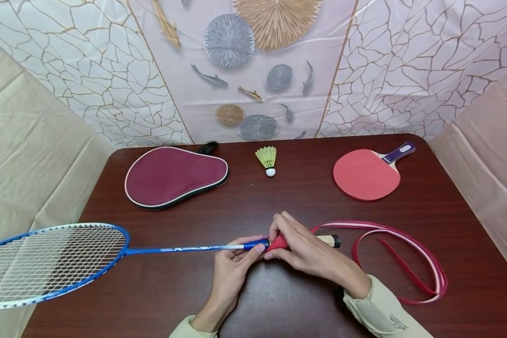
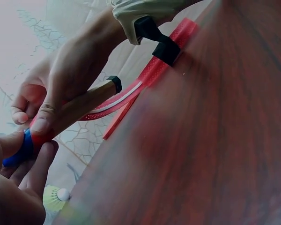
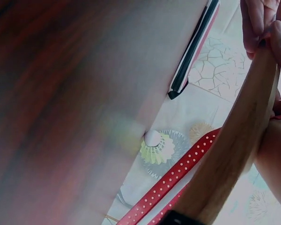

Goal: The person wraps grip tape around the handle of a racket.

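Nearest, just above the table (image 1: pixel 160 300), a badminton racket (image 1: pixel 186 249) is being held by the left hand (image 1: pixel 232 273), its blue collar (image 1: pixel 255 244) being gripped between thumb and fingers. Directly to the right, the end of a red grip tape (image 1: pixel 441 281) is being pinched against the handle (image 1: pixel 326 239) by the thumb and fingers of the right hand (image 1: pixel 304 246), the nearer hand to the tape. The racket's long axis is running roughly left to right, with the strung head lying to the left, partly out of view, and the bare wood and black butt cap (image 1: pixel 336 241) projecting rightward past the right hand. The loose length of tape is trailing from behind the handle, away to the right, and is looping on the table beside the right forearm. Farther back, a maroon paddle case (image 1: pixel 175 176) is lying to the left, seemingly closed; whether anything is being contained cannot be told. A yellow shuttlecock (image 1: pixel 267 159) is resting near the middle of the far edge, and a red table tennis paddle (image 1: pixel 365 174) is lying uncased to the right. Beyond, a patterned cloth (image 1: pixel 245 84) is being hung as a backdrop.
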Motion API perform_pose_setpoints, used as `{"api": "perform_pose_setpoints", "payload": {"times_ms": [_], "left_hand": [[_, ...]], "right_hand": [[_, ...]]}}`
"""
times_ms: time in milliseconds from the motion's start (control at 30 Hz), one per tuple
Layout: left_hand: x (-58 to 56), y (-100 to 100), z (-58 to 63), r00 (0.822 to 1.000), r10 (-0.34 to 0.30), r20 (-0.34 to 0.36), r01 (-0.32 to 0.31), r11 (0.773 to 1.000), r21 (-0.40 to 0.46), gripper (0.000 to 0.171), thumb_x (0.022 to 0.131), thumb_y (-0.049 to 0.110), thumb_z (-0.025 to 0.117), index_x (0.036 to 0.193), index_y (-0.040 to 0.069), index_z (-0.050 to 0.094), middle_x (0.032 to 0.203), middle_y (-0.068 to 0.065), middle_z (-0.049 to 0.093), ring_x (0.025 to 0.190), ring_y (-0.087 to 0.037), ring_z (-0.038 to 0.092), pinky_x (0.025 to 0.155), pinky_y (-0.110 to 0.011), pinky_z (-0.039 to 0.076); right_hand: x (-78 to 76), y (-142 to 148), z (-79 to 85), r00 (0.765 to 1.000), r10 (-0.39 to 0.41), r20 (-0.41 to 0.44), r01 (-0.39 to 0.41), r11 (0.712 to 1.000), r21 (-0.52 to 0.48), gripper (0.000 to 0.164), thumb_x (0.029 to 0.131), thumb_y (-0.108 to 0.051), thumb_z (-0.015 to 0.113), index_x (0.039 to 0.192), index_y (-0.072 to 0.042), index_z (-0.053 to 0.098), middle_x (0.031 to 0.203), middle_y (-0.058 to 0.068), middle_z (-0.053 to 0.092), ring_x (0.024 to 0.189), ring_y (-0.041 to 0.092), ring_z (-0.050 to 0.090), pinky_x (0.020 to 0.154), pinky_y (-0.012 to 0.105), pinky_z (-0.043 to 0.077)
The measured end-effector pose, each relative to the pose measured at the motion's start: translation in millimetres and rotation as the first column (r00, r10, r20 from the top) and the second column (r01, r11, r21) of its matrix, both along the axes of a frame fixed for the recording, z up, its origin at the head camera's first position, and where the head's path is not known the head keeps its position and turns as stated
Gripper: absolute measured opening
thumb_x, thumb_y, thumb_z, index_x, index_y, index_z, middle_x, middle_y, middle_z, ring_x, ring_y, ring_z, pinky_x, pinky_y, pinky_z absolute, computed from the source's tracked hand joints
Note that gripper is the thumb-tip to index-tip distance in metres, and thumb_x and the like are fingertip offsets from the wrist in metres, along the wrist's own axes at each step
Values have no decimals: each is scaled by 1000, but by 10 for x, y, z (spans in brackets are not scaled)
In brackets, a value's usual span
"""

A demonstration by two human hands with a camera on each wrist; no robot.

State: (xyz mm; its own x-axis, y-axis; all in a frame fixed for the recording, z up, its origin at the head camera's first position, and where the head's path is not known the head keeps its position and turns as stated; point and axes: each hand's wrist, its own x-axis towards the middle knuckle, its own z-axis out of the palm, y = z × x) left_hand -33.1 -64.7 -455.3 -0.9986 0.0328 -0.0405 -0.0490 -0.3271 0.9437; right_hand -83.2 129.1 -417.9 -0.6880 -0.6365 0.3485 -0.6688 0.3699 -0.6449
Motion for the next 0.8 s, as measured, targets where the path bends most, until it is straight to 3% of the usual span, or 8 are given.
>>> {"api": "perform_pose_setpoints", "payload": {"times_ms": [200,467,800], "left_hand": [[-10,-4,-19,997,25,-78,-28,999,-44,24,85,7,77,107,-3,72,110,-20,68,101,-31,66,82,-32,56],[-3,-18,-17,999,3,-33,-3,1000,-9,27,85,9,77,108,-3,72,104,-20,70,93,-30,70,78,-35,58],[-5,-12,-67,985,7,-175,-22,996,-85,20,87,4,74,106,-2,72,101,-18,71,93,-29,69,79,-33,57]], "right_hand": [[1,3,-5,1000,-1,14,1,1000,-13,36,83,-30,80,97,-20,48,92,-9,47,84,6,46,69,19,42],[-7,23,-5,999,-9,36,9,1000,-3,40,80,-32,83,98,-21,49,92,-8,50,84,8,49,71,19,43],[-16,56,31,998,-48,52,45,997,55,49,74,-41,85,107,-19,55,94,-14,53,85,2,51,71,22,46]]}}
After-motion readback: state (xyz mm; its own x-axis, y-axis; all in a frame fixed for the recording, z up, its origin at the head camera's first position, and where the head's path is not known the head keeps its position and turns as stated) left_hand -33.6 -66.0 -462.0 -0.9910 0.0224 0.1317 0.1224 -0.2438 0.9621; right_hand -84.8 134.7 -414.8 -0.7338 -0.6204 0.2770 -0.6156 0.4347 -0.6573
